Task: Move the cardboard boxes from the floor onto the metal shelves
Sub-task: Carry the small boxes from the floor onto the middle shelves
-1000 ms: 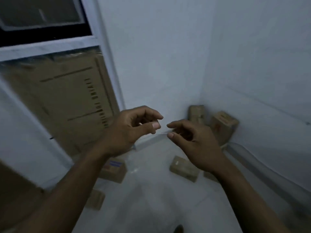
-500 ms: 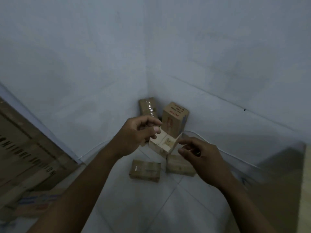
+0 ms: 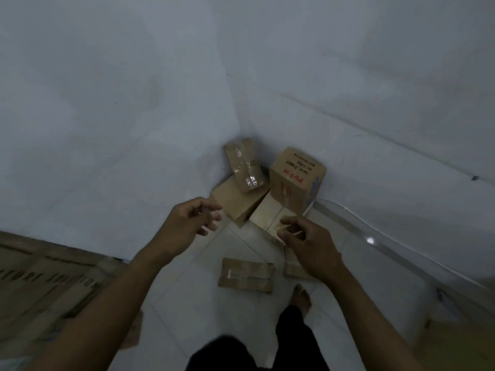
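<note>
The left hand (image 3: 192, 223) and the right hand (image 3: 310, 245) hover above the white tiled floor (image 3: 192, 303). Both are empty, with fingers loosely curled around nothing, apparently readied for a 2-handed pick.

The nearest load is heaped in the floor's far corner, where the 2 white walls (image 3: 134, 103) meet. A small tape-wrapped cardboard box (image 3: 243, 167) leans on the wall atop a flat brown cardboard box (image 3: 235, 203). A pale cardboard box (image 3: 266, 216) lies beside that, and a tall cardboard box with red print (image 3: 293, 180) stands upright at the right.

Nearer, 1 flat taped cardboard box (image 3: 246, 274) lies alone by a bare foot (image 3: 302, 297).

The heap looks dumped, with the boxes propping each other, so lifting the top ones first seems wise. No metal shelves are in view, and all 5 boxes remain on the floor.
</note>
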